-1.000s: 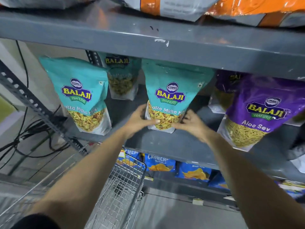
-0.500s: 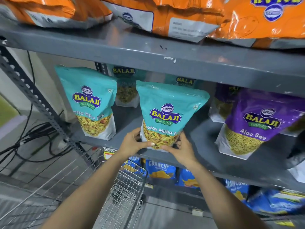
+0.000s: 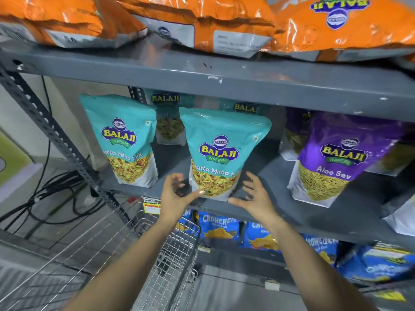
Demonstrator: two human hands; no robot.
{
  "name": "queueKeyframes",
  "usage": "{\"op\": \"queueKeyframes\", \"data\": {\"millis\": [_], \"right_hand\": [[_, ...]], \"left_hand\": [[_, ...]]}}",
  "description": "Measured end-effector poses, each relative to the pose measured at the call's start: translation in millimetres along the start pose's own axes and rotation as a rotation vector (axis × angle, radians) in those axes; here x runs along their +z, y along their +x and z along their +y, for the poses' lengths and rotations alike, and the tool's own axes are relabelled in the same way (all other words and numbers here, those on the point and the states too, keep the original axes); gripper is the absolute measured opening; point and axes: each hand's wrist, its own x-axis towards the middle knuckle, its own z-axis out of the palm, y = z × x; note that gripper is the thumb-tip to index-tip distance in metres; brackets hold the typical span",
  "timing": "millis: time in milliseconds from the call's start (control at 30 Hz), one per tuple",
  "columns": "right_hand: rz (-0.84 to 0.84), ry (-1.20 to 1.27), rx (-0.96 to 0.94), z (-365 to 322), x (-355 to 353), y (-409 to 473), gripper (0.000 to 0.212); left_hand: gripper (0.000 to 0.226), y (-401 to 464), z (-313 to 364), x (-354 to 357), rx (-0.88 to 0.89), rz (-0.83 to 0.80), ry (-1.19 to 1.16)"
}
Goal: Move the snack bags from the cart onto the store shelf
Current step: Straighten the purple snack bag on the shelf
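Nearest us, the wire cart (image 3: 173, 254) sits low, its front rim just under the middle shelf (image 3: 280, 212) edge. Our left hand (image 3: 177, 194) is spread open beside the lower left corner of the teal snack bag (image 3: 221, 153), thumb tip touching or almost touching it, gripping nothing. Our right hand (image 3: 253, 198) is open too, fingers splayed just off the bag's lower right corner, holding nothing. The bag stands upright close to the shelf's front lip. Bare shelf shows on either side: a narrow gap to the left teal bag (image 3: 126, 140), a wider one to the purple Aloo Sev bag (image 3: 336, 158). More teal bags (image 3: 167, 122) stand further back. The upper shelf (image 3: 224, 79) hangs close over the bag tops, loaded with orange bags (image 3: 224, 21). Blue bags (image 3: 220, 227) fill the shelf below.
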Motion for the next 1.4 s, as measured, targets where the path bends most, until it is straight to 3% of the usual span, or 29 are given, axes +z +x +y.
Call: {"op": "queueKeyframes", "data": {"millis": [100,167,233,367,467,533,600,767,1133,1233,1300,1400], "right_hand": [[0.102,0.070,-0.030,14.5,-35.4,-17.1,0.065],[0.209,0.042,-0.043,26.7,-64.6,-28.1,0.046],[0.290,-0.014,-0.027,40.1,-97.3,-37.9,0.042],[0.492,-0.205,0.032,69.7,-170.6,-45.3,0.038],[0.599,-0.205,0.001,75.2,-211.9,-38.1,0.068],[0.530,-0.127,-0.034,65.5,-225.5,-26.0,0.099],[0.362,-0.082,-0.082,56.2,-230.4,-10.1,0.110],[0.219,-0.039,-0.017,55.2,-227.5,-3.5,0.089],[0.066,-0.054,-0.020,57.1,-215.3,-33.0,0.094],[0.001,-0.078,0.000,50.0,-225.7,-34.5,0.088],[-0.024,-0.026,0.013,34.6,-233.6,-37.1,0.090],[0.084,0.264,-0.065,-4.5,-245.5,-40.1,0.084]], "left_hand": [[0.021,-20.5,6.8,20.4,0.087,-0.037,0.030],[0.010,-29.8,11.0,48.5,0.160,-0.076,0.081],[0.010,-34.8,10.5,85.5,0.262,-0.122,0.149],[0.029,-32.8,4.5,170.3,0.185,-0.233,0.176],[0.074,-22.1,13.0,226.6,0.049,-0.409,0.155],[0.102,-11.1,17.4,254.2,-0.007,-0.507,0.191],[0.102,-3.0,20.1,271.7,0.007,-0.558,0.225],[0.052,-14.4,17.8,273.5,0.087,-0.443,0.180],[0.063,-53.5,15.6,240.7,0.042,-0.359,0.208],[0.048,-50.8,28.1,233.8,0.041,-0.420,0.191],[0.042,-45.1,44.0,227.3,0.048,-0.482,0.089],[0.049,-28.7,82.8,222.4,0.093,-0.463,-0.179]]}}
